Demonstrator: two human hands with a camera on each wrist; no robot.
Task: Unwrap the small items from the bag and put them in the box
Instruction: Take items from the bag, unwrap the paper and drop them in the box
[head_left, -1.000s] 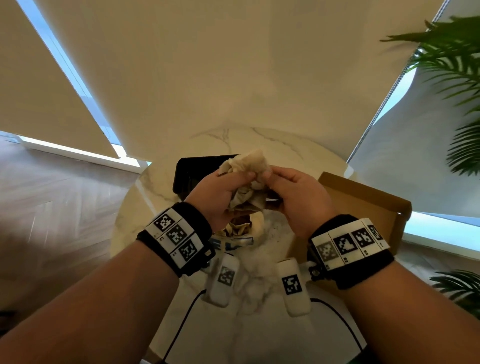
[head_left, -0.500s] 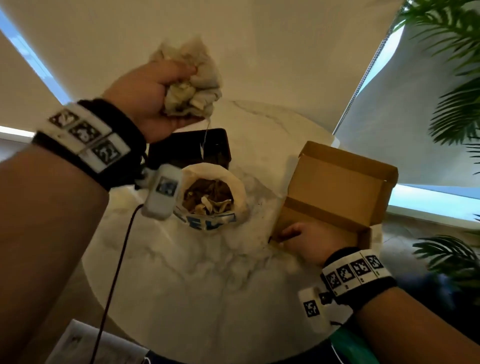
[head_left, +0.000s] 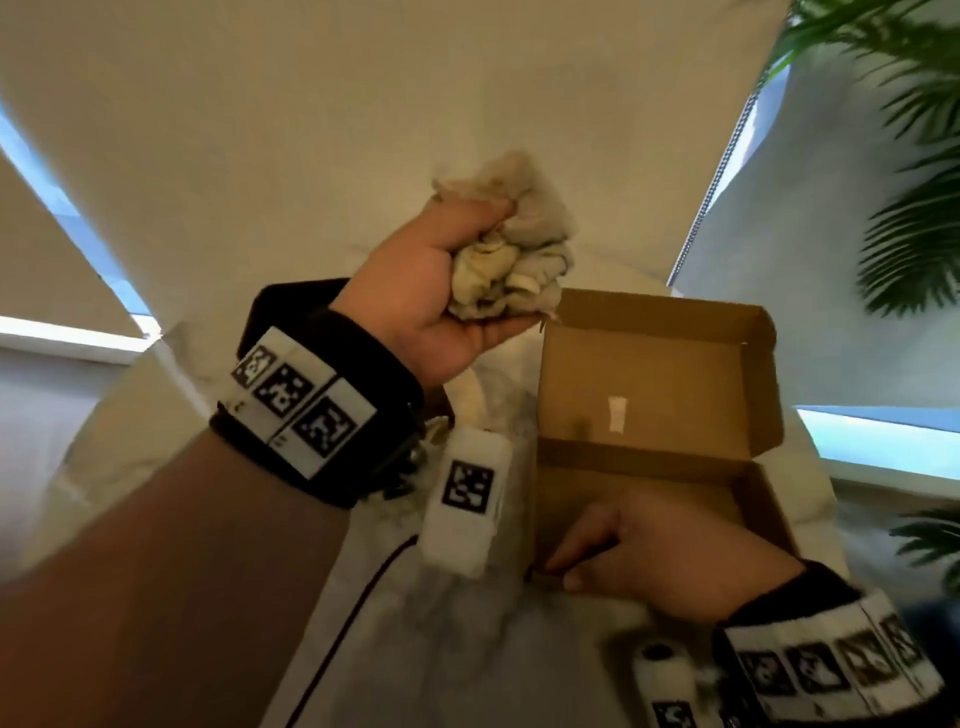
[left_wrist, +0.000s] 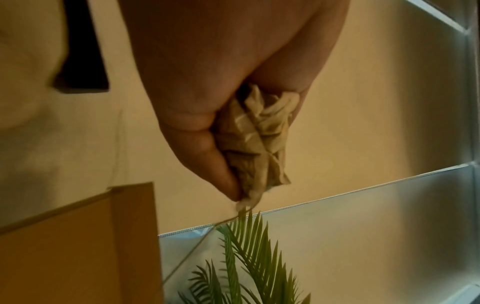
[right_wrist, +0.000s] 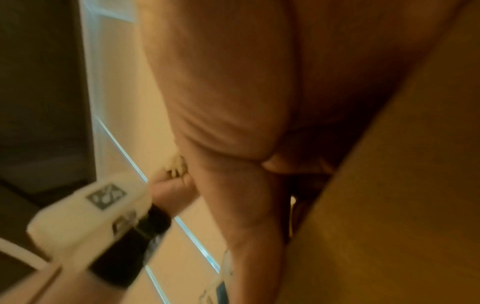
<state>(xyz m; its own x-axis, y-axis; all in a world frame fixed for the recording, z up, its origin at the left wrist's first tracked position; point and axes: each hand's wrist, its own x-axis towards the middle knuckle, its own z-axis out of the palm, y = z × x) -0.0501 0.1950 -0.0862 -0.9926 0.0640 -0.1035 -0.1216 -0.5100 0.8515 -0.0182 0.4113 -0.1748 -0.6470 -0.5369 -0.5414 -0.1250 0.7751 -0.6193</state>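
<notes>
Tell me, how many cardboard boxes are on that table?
1. The open cardboard box sits on the table's right side, lid up; the right hand grips its near left corner. The left arm hides part of the table, so another could be hidden.

Crumpled beige wrapping (head_left: 511, 260) held above the open, tilted cardboard box (head_left: 660, 374).

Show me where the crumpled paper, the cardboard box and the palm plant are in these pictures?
crumpled paper (head_left: 511, 260), head view, middle of the wad gripped by the left hand (head_left: 431, 291).
cardboard box (head_left: 660, 374), head view, inside of its raised lid.
palm plant (left_wrist: 249, 257), left wrist view, on the green fronds.
</notes>
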